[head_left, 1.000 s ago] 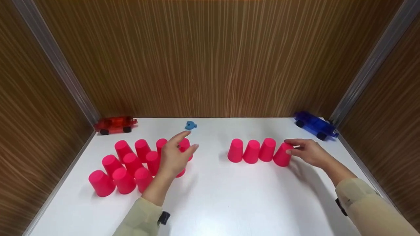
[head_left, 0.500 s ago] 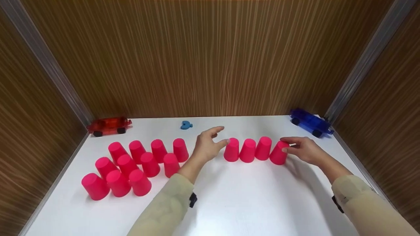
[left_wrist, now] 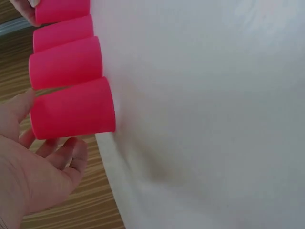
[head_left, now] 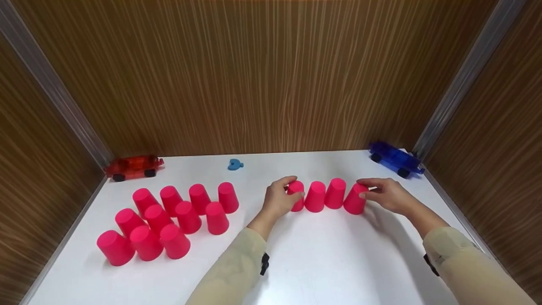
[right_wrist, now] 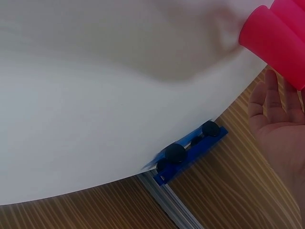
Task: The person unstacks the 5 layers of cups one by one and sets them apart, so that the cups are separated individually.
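Note:
Several pink plastic cups stand upside down in a short row right of the middle in the head view. My left hand (head_left: 277,198) is at the row's left end, thumb and fingers around the upper part of the leftmost pink cup (left_wrist: 71,109). At the other end my right hand (head_left: 391,197) holds the rightmost pink cup (head_left: 355,202) near its top between thumb and fingers. Two more pink cups, a left-middle cup (head_left: 315,197) and a right-middle cup (head_left: 335,194), stand between the hands, close together. The right wrist view cuts off part of the right hand and its cup.
A group of several upside-down pink cups (head_left: 159,220) stands on the white table (head_left: 322,262) at the left. Along the back are a red toy car (head_left: 134,167), a small blue piece (head_left: 235,164) and a blue toy car (head_left: 396,159). Wood-patterned walls (head_left: 262,76) enclose the table.
My left hand has moved right, from above the left group of cups to the leftmost cup of the row, and closed around it. The right hand stays on its cup.

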`<state>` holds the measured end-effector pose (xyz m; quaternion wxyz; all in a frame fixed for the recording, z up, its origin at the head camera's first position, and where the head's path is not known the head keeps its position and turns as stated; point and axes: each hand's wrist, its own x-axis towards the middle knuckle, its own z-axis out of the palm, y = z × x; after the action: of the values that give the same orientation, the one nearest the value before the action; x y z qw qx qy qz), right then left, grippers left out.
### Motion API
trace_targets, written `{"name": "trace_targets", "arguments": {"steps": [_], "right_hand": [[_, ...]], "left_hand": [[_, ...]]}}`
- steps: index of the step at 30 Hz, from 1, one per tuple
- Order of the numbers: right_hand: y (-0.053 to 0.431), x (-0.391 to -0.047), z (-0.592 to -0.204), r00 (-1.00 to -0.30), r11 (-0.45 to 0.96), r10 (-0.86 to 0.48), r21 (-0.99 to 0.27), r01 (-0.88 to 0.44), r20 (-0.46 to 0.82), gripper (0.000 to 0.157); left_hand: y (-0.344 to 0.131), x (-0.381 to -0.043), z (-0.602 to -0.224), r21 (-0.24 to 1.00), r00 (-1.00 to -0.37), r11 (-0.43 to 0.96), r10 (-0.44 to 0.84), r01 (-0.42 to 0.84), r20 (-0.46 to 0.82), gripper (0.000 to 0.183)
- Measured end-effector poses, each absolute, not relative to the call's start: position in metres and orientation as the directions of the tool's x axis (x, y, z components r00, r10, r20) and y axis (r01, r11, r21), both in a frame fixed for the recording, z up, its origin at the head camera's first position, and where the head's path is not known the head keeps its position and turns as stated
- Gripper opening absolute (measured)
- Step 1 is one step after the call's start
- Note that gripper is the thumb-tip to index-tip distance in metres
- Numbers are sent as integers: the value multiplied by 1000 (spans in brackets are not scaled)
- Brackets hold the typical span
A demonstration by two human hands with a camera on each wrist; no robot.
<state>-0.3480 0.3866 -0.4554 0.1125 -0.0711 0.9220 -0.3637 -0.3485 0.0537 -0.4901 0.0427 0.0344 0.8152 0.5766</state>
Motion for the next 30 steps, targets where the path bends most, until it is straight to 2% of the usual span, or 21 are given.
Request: {"name": "trace_targets", "arguments": {"steps": [11, 22, 30], "right_hand": [[380, -349, -457, -959, 712, -262, -692, -119, -105, 58], [386, -350, -455, -960, 738, -226, -672, -58, -166, 64], [387, -350, -455, -958, 737, -236, -672, -67, -164, 64]], "left_hand": [[36, -331, -486, 945, -998, 326, 70, 15, -8, 61], [-4, -283, -465, 938, -998, 343, 50, 47, 32, 66], [-43, -251, -464, 923, -995, 371, 22, 101, 100, 66]]}}
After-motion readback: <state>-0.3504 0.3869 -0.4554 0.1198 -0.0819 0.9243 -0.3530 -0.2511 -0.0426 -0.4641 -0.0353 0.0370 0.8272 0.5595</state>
